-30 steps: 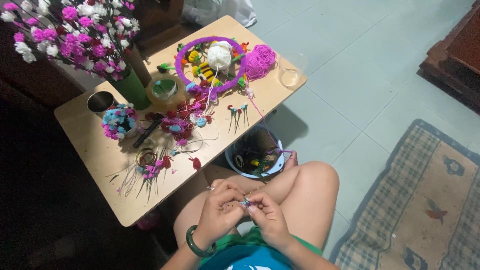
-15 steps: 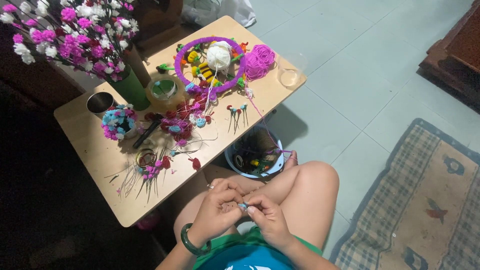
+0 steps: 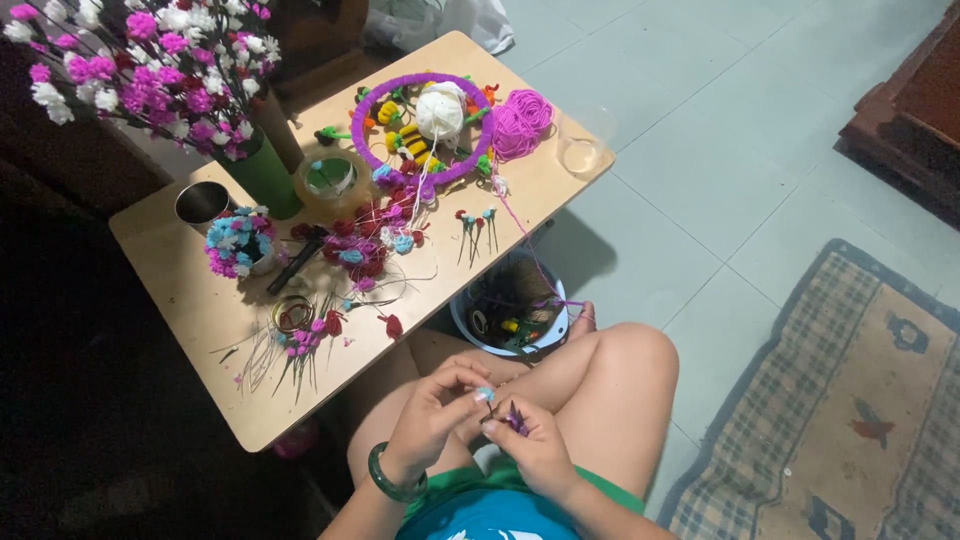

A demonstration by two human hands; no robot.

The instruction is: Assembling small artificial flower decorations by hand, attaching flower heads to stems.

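Purple yarn flower, tiny and on a thin dark stem, sits over the lap, pinched by the right hand; the left hand grips the stem too, near the surface.

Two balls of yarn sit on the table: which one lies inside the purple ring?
The white yarn ball. It sits within the purple ring, while the pink yarn ball lies outside it, toward the clear cup.

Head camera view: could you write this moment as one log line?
left hand: pinching small purple piece | right hand: holding same piece | place: over lap, beside low wooden table | nearby: white yarn ball, bucket
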